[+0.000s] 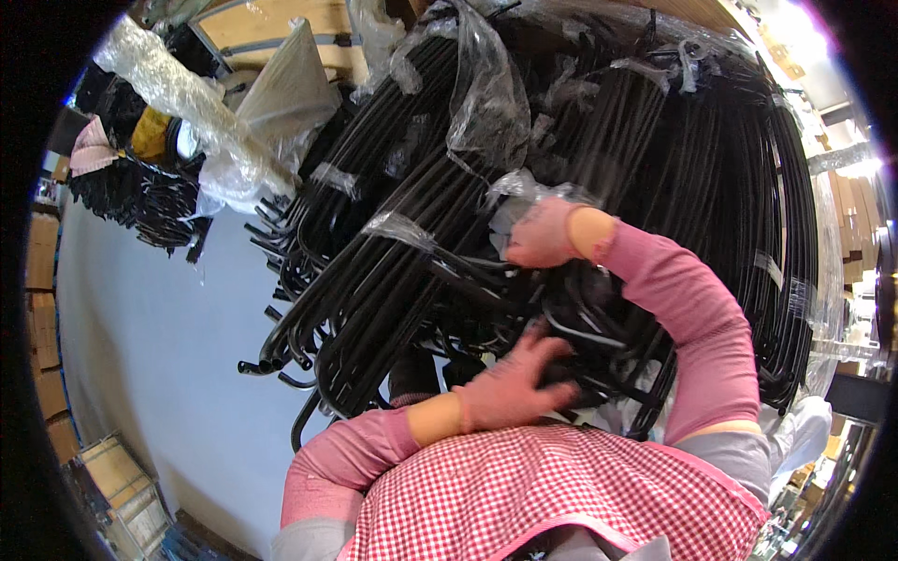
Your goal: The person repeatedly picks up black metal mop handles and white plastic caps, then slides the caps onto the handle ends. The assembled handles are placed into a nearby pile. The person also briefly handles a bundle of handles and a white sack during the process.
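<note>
Bundles of black bent metal tubes (421, 210) lie before me, their hooked ends towards me and the left. My right hand (547, 235), in a pink glove, is curled at the bundles' middle, gripping a bunched piece of clear plastic film (501, 217); its fingertips are partly hidden. Nearer my body, my left hand (515, 386) in a matching glove is blurred, with fingers spread and nothing seen in it. It hovers by loose bent tubes (582, 329). Clear wrap (400, 230) binds the bundle to the left.
A larger loose sheet of plastic (487, 98) drapes over the tubes. More tube bundles (729, 182) stretch along the right. At upper left, a plastic-wrapped roll (203, 105) leans near black parts (154, 203). Grey floor (161, 315) shows left; cardboard boxes (43, 322) line the far edge.
</note>
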Action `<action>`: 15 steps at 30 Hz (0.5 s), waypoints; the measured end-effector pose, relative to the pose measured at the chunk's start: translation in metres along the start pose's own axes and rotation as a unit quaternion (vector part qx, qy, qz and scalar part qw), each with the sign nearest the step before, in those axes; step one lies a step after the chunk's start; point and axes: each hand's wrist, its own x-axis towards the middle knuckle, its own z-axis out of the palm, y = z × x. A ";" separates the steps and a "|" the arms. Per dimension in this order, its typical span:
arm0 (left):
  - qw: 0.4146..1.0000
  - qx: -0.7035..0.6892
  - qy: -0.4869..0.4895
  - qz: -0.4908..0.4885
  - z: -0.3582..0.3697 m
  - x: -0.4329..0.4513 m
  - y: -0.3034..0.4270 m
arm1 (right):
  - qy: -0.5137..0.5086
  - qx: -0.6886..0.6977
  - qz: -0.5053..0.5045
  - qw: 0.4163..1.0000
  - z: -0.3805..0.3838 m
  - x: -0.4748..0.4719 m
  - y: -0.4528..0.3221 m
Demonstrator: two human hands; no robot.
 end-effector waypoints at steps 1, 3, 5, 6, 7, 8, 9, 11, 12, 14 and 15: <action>0.996 0.031 -0.032 0.075 0.008 0.001 0.008 | 0.020 0.011 0.017 1.000 0.008 -0.016 -0.004; 0.993 0.027 -0.099 0.064 0.010 0.007 0.017 | 0.086 0.061 0.066 0.992 0.028 -0.032 -0.013; 0.987 0.057 -0.149 0.028 -0.004 0.008 0.022 | 0.095 0.043 0.084 0.991 0.050 -0.031 -0.019; 0.981 0.088 -0.173 -0.015 -0.022 0.004 0.023 | 0.096 0.045 0.071 0.992 0.059 -0.025 -0.021; 0.968 0.129 -0.204 -0.072 -0.044 -0.002 0.023 | 0.102 0.059 0.068 0.991 0.068 -0.017 -0.025; 0.966 0.124 -0.190 -0.122 -0.070 -0.009 0.021 | 0.108 0.062 0.074 0.989 0.076 -0.006 -0.028; 0.963 0.128 -0.173 -0.160 -0.100 -0.014 0.018 | 0.106 0.061 0.079 0.989 0.082 0.003 -0.027; 0.983 0.068 0.066 -0.160 -0.146 -0.025 0.005 | 0.151 0.079 0.065 0.983 0.092 0.020 -0.025; 0.953 0.220 0.129 -0.164 -0.166 -0.023 -0.006 | 0.152 0.073 0.063 0.984 0.096 0.028 -0.024; 0.877 0.412 0.198 -0.149 -0.194 -0.011 -0.033 | 0.207 0.109 0.072 0.970 0.100 0.042 -0.022; 0.840 0.467 0.192 -0.201 -0.205 -0.004 -0.046 | 0.225 0.139 0.070 0.962 0.099 0.049 -0.020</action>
